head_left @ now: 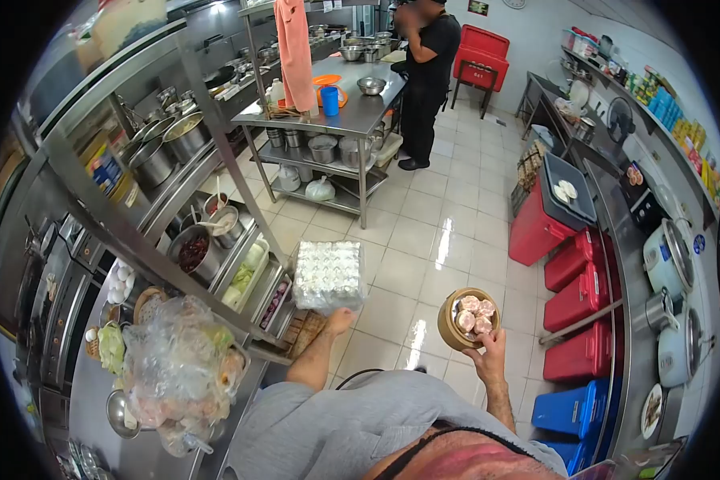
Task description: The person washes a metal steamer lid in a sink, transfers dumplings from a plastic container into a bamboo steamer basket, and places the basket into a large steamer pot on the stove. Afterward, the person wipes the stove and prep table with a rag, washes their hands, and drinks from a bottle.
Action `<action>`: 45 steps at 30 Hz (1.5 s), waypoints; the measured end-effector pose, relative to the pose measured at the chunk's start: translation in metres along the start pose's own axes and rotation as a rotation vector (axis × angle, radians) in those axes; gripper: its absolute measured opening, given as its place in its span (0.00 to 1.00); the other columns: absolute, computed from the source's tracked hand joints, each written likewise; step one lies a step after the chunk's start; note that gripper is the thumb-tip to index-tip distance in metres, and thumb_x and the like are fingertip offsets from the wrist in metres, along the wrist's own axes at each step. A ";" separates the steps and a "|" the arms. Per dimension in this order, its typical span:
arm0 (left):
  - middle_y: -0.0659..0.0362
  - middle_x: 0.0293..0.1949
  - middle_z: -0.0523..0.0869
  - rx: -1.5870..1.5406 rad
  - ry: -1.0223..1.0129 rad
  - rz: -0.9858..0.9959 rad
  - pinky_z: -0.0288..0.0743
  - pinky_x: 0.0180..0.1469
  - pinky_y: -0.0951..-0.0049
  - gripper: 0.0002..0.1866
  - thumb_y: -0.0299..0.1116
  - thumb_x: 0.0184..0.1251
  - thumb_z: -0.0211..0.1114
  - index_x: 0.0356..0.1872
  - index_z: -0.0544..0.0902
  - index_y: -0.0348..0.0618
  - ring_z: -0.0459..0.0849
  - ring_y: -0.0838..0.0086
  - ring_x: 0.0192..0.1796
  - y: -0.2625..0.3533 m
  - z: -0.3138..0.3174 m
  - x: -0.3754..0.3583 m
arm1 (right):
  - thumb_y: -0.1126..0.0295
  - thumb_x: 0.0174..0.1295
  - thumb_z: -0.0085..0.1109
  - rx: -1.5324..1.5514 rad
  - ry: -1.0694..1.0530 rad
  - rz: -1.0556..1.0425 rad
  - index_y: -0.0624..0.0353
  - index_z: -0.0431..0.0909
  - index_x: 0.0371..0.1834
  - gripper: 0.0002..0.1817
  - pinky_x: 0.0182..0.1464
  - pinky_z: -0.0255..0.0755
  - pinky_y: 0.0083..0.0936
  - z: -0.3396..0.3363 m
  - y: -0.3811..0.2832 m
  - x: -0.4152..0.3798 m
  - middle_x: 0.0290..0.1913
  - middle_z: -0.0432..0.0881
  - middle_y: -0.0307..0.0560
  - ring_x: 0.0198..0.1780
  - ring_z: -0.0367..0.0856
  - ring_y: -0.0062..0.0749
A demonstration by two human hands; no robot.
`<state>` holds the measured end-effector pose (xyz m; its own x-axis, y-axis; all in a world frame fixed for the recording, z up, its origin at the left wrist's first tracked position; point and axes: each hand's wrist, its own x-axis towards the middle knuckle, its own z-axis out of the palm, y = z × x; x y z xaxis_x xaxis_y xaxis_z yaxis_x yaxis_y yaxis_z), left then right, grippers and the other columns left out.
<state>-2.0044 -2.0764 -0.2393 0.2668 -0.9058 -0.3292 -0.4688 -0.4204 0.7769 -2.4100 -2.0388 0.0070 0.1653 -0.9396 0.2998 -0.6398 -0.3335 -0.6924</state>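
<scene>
My right hand [490,358] grips a small round bamboo steamer basket [448,330] by its near side, thumb at the rim. Inside the basket lie several pinkish dumplings [470,304]. My left hand [340,321] hangs low in front of me with its fingers curled in and nothing showing in them. Just beyond it stands a plastic-wrapped stack of what look like trays of white eggs [328,272]; the hand overlaps its lower edge in this view.
A metal shelf rack [232,136] with pots stands at left, beside a plastic bag of food [184,368]. Ahead are a steel worktable [344,80] and a person in black [430,80]. Red bins [576,296] and blue bins [564,410] line the right counter [640,352].
</scene>
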 end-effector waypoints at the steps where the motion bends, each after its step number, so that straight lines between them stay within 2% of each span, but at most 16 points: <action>1: 0.55 0.31 0.82 0.046 0.041 0.116 0.74 0.35 0.71 0.16 0.39 0.54 0.63 0.39 0.79 0.39 0.80 0.73 0.33 0.010 0.007 0.022 | 0.75 0.31 0.74 -0.050 0.010 -0.030 0.61 0.74 0.28 0.20 0.42 0.67 0.30 0.000 0.013 0.020 0.36 0.62 0.45 0.38 0.64 0.36; 2: 0.55 0.31 0.82 0.037 0.052 0.111 0.74 0.35 0.71 0.16 0.39 0.54 0.63 0.39 0.79 0.39 0.80 0.73 0.33 0.016 0.014 0.039 | 0.76 0.30 0.75 -0.080 0.022 -0.065 0.60 0.74 0.29 0.21 0.42 0.68 0.28 0.001 0.026 0.041 0.36 0.61 0.43 0.38 0.64 0.35; 4: 0.49 0.41 0.82 -0.052 -0.058 -0.046 0.73 0.47 0.62 0.21 0.43 0.55 0.62 0.45 0.78 0.38 0.80 0.59 0.44 0.020 0.024 0.059 | 0.76 0.30 0.75 -0.084 -0.009 -0.079 0.60 0.74 0.28 0.20 0.42 0.68 0.29 0.003 0.049 0.090 0.36 0.61 0.44 0.38 0.64 0.35; 6: 0.50 0.41 0.82 0.243 -0.018 0.055 0.71 0.50 0.60 0.22 0.44 0.55 0.61 0.46 0.78 0.39 0.80 0.57 0.44 0.002 0.034 0.068 | 0.75 0.30 0.75 -0.099 -0.045 -0.090 0.60 0.74 0.28 0.20 0.42 0.67 0.29 -0.003 0.069 0.131 0.36 0.62 0.44 0.39 0.64 0.35; 7: 0.48 0.38 0.83 0.194 0.180 0.111 0.73 0.44 0.61 0.18 0.42 0.54 0.63 0.40 0.80 0.38 0.80 0.58 0.41 -0.002 0.038 0.061 | 0.75 0.30 0.75 -0.071 -0.071 -0.105 0.60 0.74 0.28 0.20 0.42 0.67 0.29 -0.002 0.078 0.160 0.35 0.62 0.44 0.39 0.64 0.35; 8: 0.47 0.38 0.82 0.277 0.039 0.003 0.73 0.43 0.59 0.17 0.41 0.54 0.63 0.36 0.81 0.37 0.80 0.60 0.41 -0.017 0.036 0.061 | 0.75 0.30 0.75 -0.049 -0.109 -0.113 0.59 0.74 0.28 0.20 0.42 0.67 0.29 -0.004 0.086 0.185 0.35 0.62 0.44 0.39 0.64 0.35; 10: 0.51 0.25 0.82 0.384 -0.025 -0.158 0.75 0.29 0.63 0.16 0.42 0.52 0.64 0.34 0.81 0.38 0.80 0.65 0.23 -0.071 0.051 0.064 | 0.74 0.30 0.75 -0.062 -0.174 -0.171 0.59 0.74 0.27 0.20 0.42 0.67 0.29 -0.008 0.099 0.235 0.35 0.62 0.44 0.38 0.64 0.35; 14: 0.52 0.24 0.81 0.156 -0.096 -0.607 0.74 0.27 0.64 0.16 0.42 0.53 0.63 0.34 0.81 0.38 0.79 0.65 0.21 -0.051 0.038 0.043 | 0.74 0.30 0.76 0.001 -0.266 -0.247 0.59 0.74 0.27 0.20 0.41 0.66 0.29 0.011 0.115 0.340 0.34 0.62 0.43 0.38 0.64 0.35; 18: 0.53 0.23 0.81 -0.066 0.002 -0.796 0.74 0.25 0.66 0.16 0.42 0.53 0.63 0.34 0.80 0.38 0.79 0.66 0.20 -0.024 0.028 0.064 | 0.74 0.31 0.75 0.011 -0.289 -0.356 0.60 0.74 0.29 0.20 0.41 0.68 0.29 0.052 0.116 0.421 0.34 0.64 0.44 0.39 0.65 0.37; 26: 0.55 0.22 0.81 -0.296 0.200 -0.717 0.73 0.22 0.69 0.16 0.42 0.55 0.61 0.35 0.80 0.38 0.78 0.67 0.18 0.014 -0.032 0.224 | 0.73 0.31 0.75 0.141 -0.397 -0.431 0.58 0.75 0.30 0.21 0.40 0.67 0.29 0.144 0.082 0.542 0.33 0.64 0.43 0.39 0.66 0.36; 28: 0.50 0.21 0.83 -0.148 0.211 -0.500 0.75 0.37 0.60 0.22 0.47 0.54 0.57 0.25 0.81 0.33 0.82 0.61 0.25 0.017 -0.055 0.280 | 0.72 0.31 0.75 0.091 -0.424 -0.532 0.58 0.75 0.30 0.21 0.41 0.65 0.30 0.156 0.065 0.576 0.32 0.64 0.43 0.39 0.65 0.36; 29: 0.50 0.21 0.83 -0.073 0.276 -0.349 0.76 0.38 0.63 0.20 0.45 0.52 0.59 0.25 0.82 0.33 0.83 0.62 0.28 -0.005 -0.061 0.314 | 0.72 0.31 0.75 0.088 -0.437 -0.543 0.58 0.75 0.30 0.21 0.41 0.65 0.30 0.163 0.057 0.594 0.32 0.64 0.43 0.39 0.65 0.36; 32: 0.47 0.37 0.83 -0.228 0.461 -0.393 0.76 0.41 0.66 0.23 0.42 0.53 0.64 0.45 0.77 0.34 0.84 0.64 0.33 0.023 -0.091 0.369 | 0.72 0.32 0.75 0.146 -0.505 -0.506 0.58 0.75 0.30 0.21 0.40 0.65 0.30 0.194 0.044 0.642 0.32 0.63 0.42 0.38 0.64 0.36; 37: 0.49 0.36 0.83 -0.425 0.535 -0.495 0.76 0.41 0.69 0.23 0.41 0.53 0.65 0.45 0.77 0.35 0.83 0.67 0.36 0.034 -0.115 0.406 | 0.72 0.32 0.75 0.136 -0.580 -0.667 0.58 0.75 0.31 0.21 0.40 0.65 0.29 0.251 0.027 0.726 0.32 0.63 0.42 0.38 0.64 0.36; 39: 0.55 0.28 0.81 -0.258 0.518 -0.551 0.72 0.23 0.74 0.19 0.35 0.54 0.64 0.45 0.76 0.34 0.78 0.73 0.23 -0.008 -0.106 0.408 | 0.71 0.32 0.75 0.138 -0.647 -0.743 0.58 0.75 0.31 0.21 0.40 0.65 0.30 0.273 0.018 0.752 0.32 0.63 0.43 0.38 0.65 0.37; 45: 0.58 0.23 0.79 -0.562 0.555 -0.984 0.71 0.19 0.75 0.14 0.36 0.53 0.62 0.38 0.77 0.37 0.78 0.74 0.21 0.031 -0.093 0.358 | 0.73 0.34 0.73 0.285 -0.735 -0.945 0.59 0.75 0.31 0.19 0.38 0.64 0.27 0.341 -0.027 0.828 0.32 0.62 0.42 0.37 0.63 0.34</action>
<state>-1.8445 -2.4087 -0.2833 0.6796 -0.0214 -0.7332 0.5143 -0.6988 0.4971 -2.0000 -2.8335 0.0504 0.9168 -0.1088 0.3843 0.1328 -0.8244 -0.5502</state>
